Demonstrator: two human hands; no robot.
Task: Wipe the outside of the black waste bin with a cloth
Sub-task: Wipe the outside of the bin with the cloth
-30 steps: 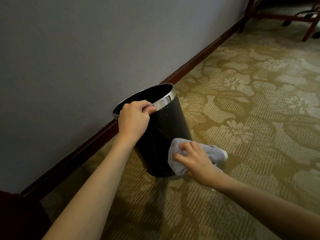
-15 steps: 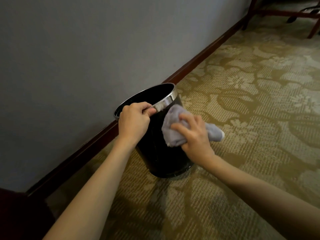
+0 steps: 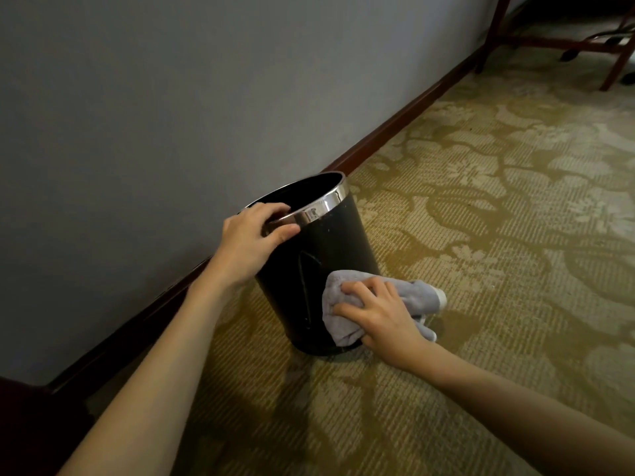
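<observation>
The black waste bin point(image 3: 330, 245) with a shiny metal rim stands on the carpet close to the wall, tilted slightly. My left hand point(image 3: 254, 238) grips its near rim, fingers curled over the edge and thumb on the outside. My right hand point(image 3: 378, 314) presses a crumpled grey cloth point(image 3: 343, 297) against the lower right side of the bin, near its base. One end of the cloth trails out to the right over the carpet. The bin's far side and part of its base are hidden.
A grey wall point(image 3: 171, 115) with a dark wooden skirting board point(image 3: 395, 132) runs along the left. Patterned gold carpet point(image 3: 498, 235) spreads to the right. Dark red furniture legs point(image 3: 615, 63) stand at the top right. A dark object point(image 3: 20, 424) sits at the bottom left corner.
My right hand slid the cloth up the bin's side to near the rim, then back down to its base. My left hand stayed on the rim.
</observation>
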